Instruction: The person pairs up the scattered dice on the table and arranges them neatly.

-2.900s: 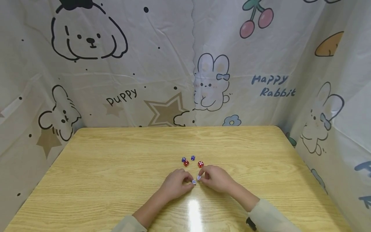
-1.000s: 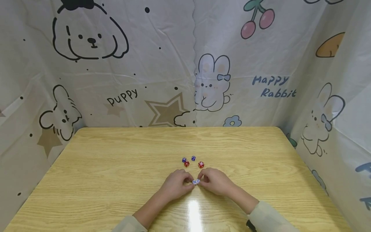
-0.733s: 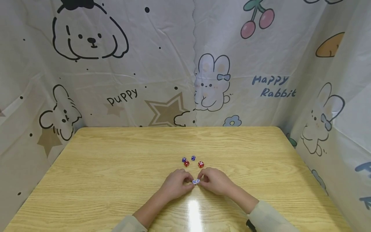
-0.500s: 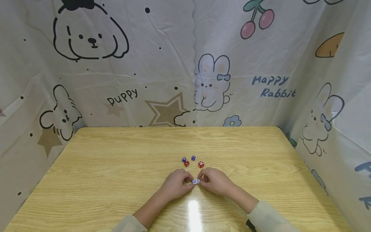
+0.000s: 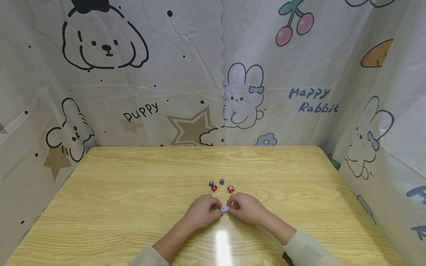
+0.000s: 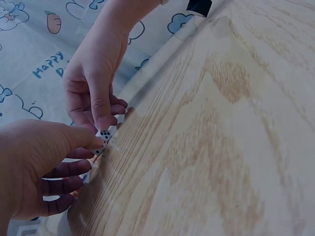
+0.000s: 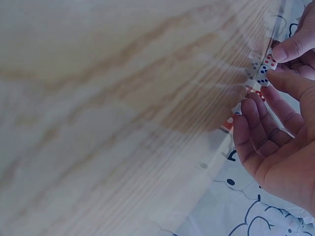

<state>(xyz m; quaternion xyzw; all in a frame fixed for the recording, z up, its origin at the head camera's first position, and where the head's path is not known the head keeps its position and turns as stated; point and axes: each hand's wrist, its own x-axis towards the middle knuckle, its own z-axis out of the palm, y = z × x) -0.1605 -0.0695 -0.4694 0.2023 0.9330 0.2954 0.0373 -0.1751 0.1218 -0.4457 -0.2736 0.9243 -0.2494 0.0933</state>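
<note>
Two white dice with dark pips sit side by side near the middle of the table [image 5: 133, 207]. My left hand [image 5: 203, 211] pinches the left white die [image 5: 222, 209] between thumb and finger. From the other side, my right hand [image 5: 247, 208] pinches the right white die [image 5: 227, 208]. In the left wrist view, both thumbs meet at the dice, the right hand's white die [image 6: 105, 133] showing its pips. The right wrist view has a white die [image 7: 262, 73] under the right thumb, with the left hand's die [image 7: 269, 60] close against it.
Just beyond the hands lie a red die [image 5: 214, 188] on the left and another red die [image 5: 230, 189] on the right. Slightly farther back are a blue die [image 5: 211, 183] and a second blue die [image 5: 222, 181]. A printed curtain [image 5: 186, 81] hangs behind the table.
The right hand has brought its white die toward me and against the left one; a gap stood between them 2.9 seconds ago. Over the last second the hands have stayed nearly still.
</note>
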